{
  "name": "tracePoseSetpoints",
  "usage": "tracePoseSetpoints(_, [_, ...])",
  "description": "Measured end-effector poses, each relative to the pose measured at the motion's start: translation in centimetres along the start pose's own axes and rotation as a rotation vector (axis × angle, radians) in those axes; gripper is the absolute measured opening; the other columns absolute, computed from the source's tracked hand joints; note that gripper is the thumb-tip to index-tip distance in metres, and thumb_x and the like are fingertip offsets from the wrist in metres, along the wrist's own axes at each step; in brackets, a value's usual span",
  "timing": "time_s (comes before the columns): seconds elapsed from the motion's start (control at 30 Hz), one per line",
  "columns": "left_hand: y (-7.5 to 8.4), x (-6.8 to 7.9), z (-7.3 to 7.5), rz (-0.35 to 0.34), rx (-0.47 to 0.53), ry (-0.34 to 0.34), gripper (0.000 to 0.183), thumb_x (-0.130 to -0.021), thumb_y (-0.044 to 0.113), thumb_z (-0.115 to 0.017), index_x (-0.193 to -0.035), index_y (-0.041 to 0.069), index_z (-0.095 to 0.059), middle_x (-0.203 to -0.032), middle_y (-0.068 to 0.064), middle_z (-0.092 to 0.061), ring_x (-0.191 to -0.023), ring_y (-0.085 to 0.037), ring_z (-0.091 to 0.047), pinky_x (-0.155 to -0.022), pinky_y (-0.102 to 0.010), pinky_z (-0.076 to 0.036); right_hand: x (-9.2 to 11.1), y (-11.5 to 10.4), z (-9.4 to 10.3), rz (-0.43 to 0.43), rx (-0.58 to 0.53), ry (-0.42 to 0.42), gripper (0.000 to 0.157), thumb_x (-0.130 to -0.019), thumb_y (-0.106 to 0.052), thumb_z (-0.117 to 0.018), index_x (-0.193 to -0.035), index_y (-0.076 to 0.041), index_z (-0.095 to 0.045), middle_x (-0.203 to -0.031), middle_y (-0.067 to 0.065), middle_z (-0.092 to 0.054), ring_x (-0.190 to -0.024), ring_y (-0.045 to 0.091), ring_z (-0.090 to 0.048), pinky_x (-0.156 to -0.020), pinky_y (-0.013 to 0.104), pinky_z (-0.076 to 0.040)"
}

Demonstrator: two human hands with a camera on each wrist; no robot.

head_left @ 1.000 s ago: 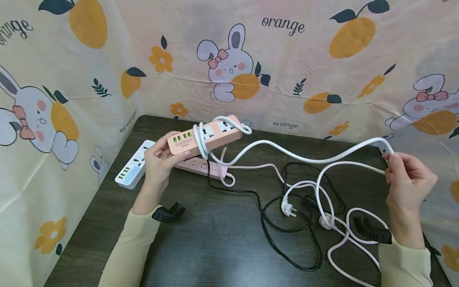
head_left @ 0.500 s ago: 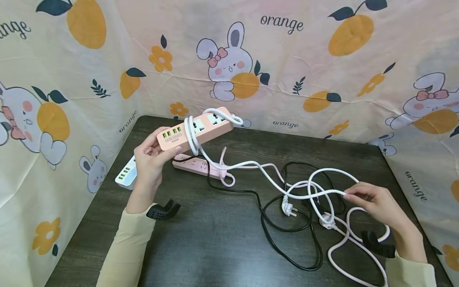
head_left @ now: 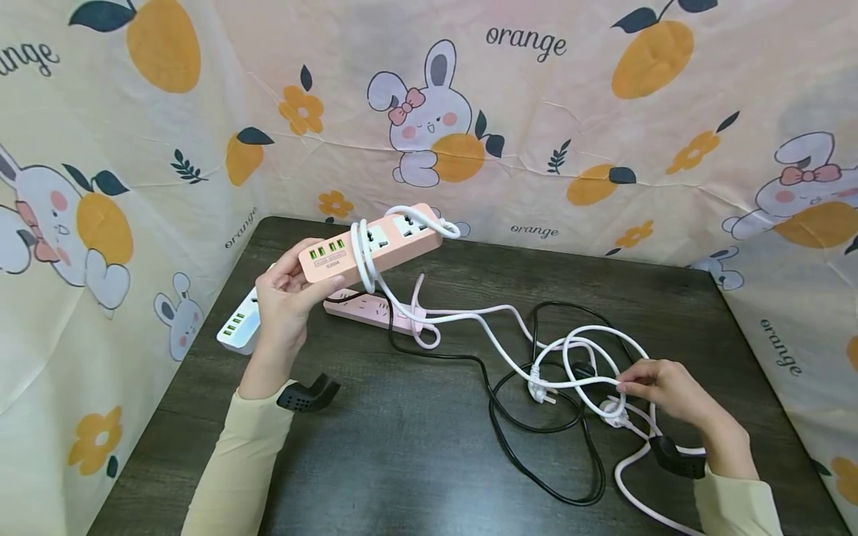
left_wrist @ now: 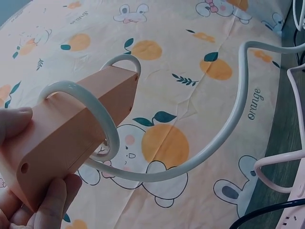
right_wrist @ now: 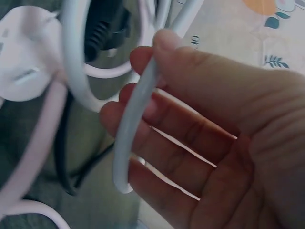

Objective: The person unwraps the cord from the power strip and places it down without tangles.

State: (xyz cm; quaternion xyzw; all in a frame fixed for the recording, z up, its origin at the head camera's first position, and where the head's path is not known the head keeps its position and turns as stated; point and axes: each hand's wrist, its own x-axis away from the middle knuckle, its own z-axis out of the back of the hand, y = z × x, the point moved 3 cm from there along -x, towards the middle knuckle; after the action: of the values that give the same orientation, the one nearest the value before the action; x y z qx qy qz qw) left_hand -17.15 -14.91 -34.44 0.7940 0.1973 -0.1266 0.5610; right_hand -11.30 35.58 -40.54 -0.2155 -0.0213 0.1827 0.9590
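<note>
A peach-coloured power strip (head_left: 335,262) is held up over the back left of the table, its near end gripped by my left hand (head_left: 284,301). White cord loops lie round the strip's body, as the left wrist view also shows on the peach strip (left_wrist: 71,129). From there the white cord (head_left: 492,339) runs right and down to my right hand (head_left: 673,391), which pinches it between thumb and fingers. In the right wrist view the white cord (right_wrist: 136,107) crosses the curled fingers. Beside this hand lie further loops of cord and a white plug (head_left: 538,387).
A pink power strip (head_left: 369,309) lies behind and below the held strip. A white power strip (head_left: 241,324) is partly hidden by the left hand. A tangled black cord (head_left: 492,417) and a round plug (head_left: 613,412) lie on the dark table (head_left: 402,447). Printed cloth (head_left: 469,97) surrounds the table.
My right hand has come down and left from the right side with the white cord, which now hangs slacker. The left hand and peach strip have shifted slightly left.
</note>
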Motion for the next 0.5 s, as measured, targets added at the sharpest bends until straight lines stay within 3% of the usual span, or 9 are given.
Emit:
tracePoseSetpoints(0.1, [-0.1,-0.1,-0.1,0.008,0.006,-0.003,0.047,-0.068,-0.024,-0.066,-0.112,-0.009,-0.059,-0.098,-0.011,-0.065,-0.087,-0.016,-0.065,-0.073,-0.023,-0.053,-0.1,0.1,-0.6,-0.020,0.010,-0.012,0.008,-0.073,-0.005,-0.076,-0.073,-0.011,-0.071,-0.071,-0.008,-0.063,-0.064,-0.006,-0.045,-0.053,0.022,-0.041])
tracePoseSetpoints(0.33, [-0.2,-0.4,-0.3,0.021,-0.001,0.003,0.047,-0.067,-0.024,-0.066,-0.112,-0.010,-0.059,-0.097,-0.010,-0.066,-0.086,-0.016,-0.065,-0.072,-0.022,-0.053,-0.3,0.0,-1.3,0.031,0.032,0.045,0.010,-0.068,-0.003,-0.079,-0.068,-0.009,-0.071,-0.072,-0.004,-0.061,-0.066,-0.002,-0.049,-0.055,0.024,-0.041])
tracePoseSetpoints(0.5, [-0.2,-0.5,-0.4,0.014,0.015,-0.013,0.048,-0.067,-0.025,-0.065,-0.112,-0.010,-0.059,-0.096,-0.010,-0.066,-0.086,-0.016,-0.065,-0.071,-0.022,-0.054,-0.7,-0.3,-1.1,-0.017,0.023,-0.026,0.009,-0.072,0.001,-0.075,-0.078,-0.003,-0.071,-0.074,-0.002,-0.063,-0.065,-0.001,-0.049,-0.054,0.024,-0.042])
